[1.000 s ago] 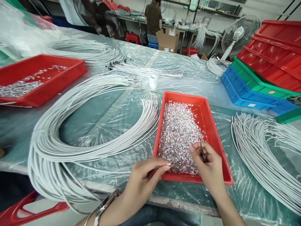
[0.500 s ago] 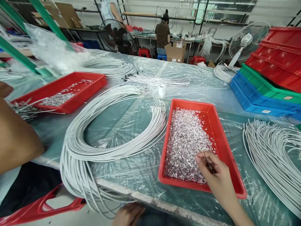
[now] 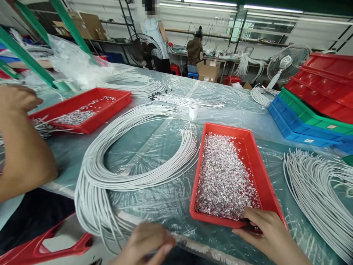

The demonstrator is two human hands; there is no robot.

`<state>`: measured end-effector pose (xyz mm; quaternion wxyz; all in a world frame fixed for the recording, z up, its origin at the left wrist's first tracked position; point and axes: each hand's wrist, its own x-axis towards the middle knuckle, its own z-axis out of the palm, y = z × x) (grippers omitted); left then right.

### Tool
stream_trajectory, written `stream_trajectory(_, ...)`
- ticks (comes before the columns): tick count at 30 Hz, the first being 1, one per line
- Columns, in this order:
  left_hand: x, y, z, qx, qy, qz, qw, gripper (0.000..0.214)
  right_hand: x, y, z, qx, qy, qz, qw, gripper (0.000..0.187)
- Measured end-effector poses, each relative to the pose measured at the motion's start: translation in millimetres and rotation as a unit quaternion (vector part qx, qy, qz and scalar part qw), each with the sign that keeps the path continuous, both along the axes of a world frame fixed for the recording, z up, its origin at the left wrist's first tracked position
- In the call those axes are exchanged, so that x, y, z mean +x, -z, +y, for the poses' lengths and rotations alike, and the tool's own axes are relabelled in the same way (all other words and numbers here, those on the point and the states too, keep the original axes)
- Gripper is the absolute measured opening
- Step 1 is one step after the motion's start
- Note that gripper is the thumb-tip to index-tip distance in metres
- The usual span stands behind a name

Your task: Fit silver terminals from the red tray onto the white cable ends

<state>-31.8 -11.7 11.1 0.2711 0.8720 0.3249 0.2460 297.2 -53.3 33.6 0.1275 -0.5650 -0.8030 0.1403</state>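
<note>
A red tray (image 3: 266, 191) holding several small shiny metal pieces (image 3: 223, 176) lies in front of me. My right hand (image 3: 268, 233) rests on the tray's near edge, fingers curled over something dark that I cannot make out. My left hand (image 3: 145, 244) is low at the table's front edge, fingers pressed together in a pinch near the ends of a large loop of white cables (image 3: 110, 176). What the left fingers hold is hidden.
A co-worker's arm (image 3: 19, 143) reaches in at the left beside a second red tray (image 3: 110, 106). More white cables (image 3: 317, 191) lie at the right. Stacked blue, green and red trays (image 3: 309, 114) stand at the back right. A white tape roll (image 3: 193, 112) sits mid-table.
The view tilted up. My right hand slid from the metal pieces back to the tray's near edge. My left hand dropped below the table edge, then rose beside the cable ends.
</note>
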Motion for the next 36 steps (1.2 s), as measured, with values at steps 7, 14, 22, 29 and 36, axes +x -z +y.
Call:
stream_trajectory(7, 67, -13.0, 109, 0.027, -0.081, 0.121, 0.989, 0.021, 20, 6.1, -9, 0.034, 0.032, -0.014, 0.999, 0.037)
stream_trajectory(14, 104, 4.9, 137, -0.003, -0.098, 0.176, 0.98, 0.029, 21, 7.7, -9, 0.038, 0.046, 0.001, 0.998, 0.042)
stream_trajectory(22, 85, -10.9, 133, -0.08, -0.073, 0.063, 0.992, 0.025, 0, 4.1, -1, 0.024, 0.031, 0.033, 0.999, 0.04)
stream_trajectory(29, 83, -29.2, 112, -0.081, -0.027, -0.077, 0.993, 0.025, -30, -0.2, 8, 0.022, 0.026, 0.076, 0.996, 0.041)
stream_trajectory(36, 80, -35.2, 99, -0.094, 0.03, -0.095, 0.991, 0.032, -42, -4.8, 9, 0.005, 0.017, 0.1, 0.995, 0.042)
